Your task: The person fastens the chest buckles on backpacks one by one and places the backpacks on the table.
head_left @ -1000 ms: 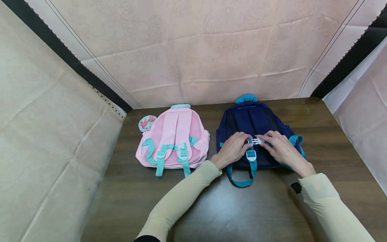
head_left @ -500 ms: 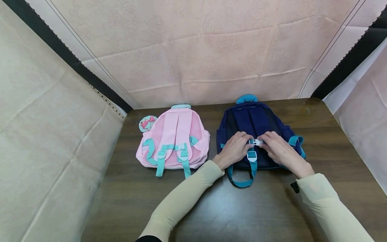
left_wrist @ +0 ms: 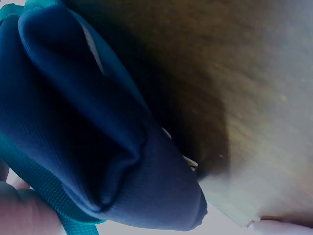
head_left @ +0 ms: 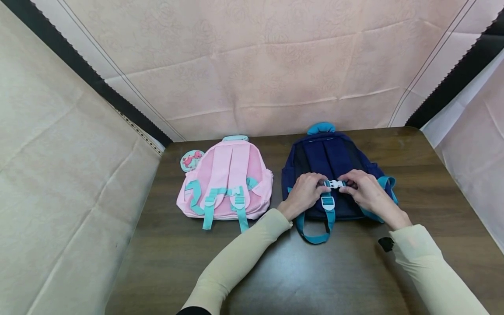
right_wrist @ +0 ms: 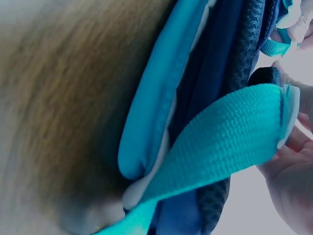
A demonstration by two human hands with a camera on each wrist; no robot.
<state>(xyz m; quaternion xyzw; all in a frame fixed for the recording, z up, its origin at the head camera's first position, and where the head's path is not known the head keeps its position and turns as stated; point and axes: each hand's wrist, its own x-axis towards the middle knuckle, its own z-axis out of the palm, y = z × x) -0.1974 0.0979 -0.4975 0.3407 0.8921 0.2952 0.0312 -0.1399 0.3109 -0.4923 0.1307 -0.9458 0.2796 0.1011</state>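
Both hands are at work on the blue backpack (head_left: 320,153), over on the right side of the table (head_left: 327,280), its back panel facing up and its handle (head_left: 321,127) at the far end. Right across the lower half of that panel sits the white buckle (head_left: 334,184), and it's caught between the two hands! The left hand (head_left: 304,192) pinches the left end, thumb and fingers closed narrowly by the blue strap. Opposite, the right hand (head_left: 364,188) has a narrow pinch of its own on the right end. The buckle's two halves meet in the middle; whether they're fully latched, I cannot tell.

Just below the left hand's fingertips comes a white strap adjuster (head_left: 327,201), with a strap loop (head_left: 315,239) hanging over the near edge of the bag onto the table. From the right wrist, a broad turquoise strap (right_wrist: 220,142) curves up to the right hand.

To the left, well clear of the fingers, lies the pink backpack (head_left: 230,170), straps up, its mint webbing trailing to the near side and a round badge (head_left: 191,160) at its far left. Behind everything, a pale pink cloth (head_left: 256,74) rises at the far edge.
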